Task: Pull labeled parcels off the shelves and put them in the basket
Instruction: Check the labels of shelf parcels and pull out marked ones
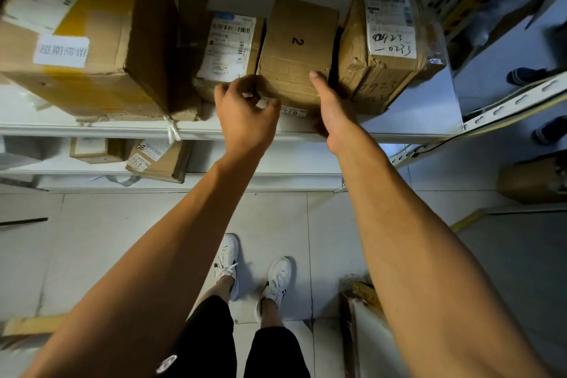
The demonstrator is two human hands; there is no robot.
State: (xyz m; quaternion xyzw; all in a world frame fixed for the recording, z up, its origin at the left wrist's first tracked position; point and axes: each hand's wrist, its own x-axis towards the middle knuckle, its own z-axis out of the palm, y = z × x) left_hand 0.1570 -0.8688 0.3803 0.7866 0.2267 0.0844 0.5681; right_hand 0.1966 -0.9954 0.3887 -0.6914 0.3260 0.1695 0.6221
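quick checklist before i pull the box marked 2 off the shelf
1. Left hand on the plain brown cardboard box marked 2: ok, fingers curled at its front left corner.
2. Right hand on it: ok, flat along the right side.
3. Side clearance: not ok, tight against the white-labelled cardboard box and the crumpled taped parcel with handwritten numbers.
4. Label: ok, small white sticker at its front bottom edge.
5. Basket within reach: cannot tell, none in view.
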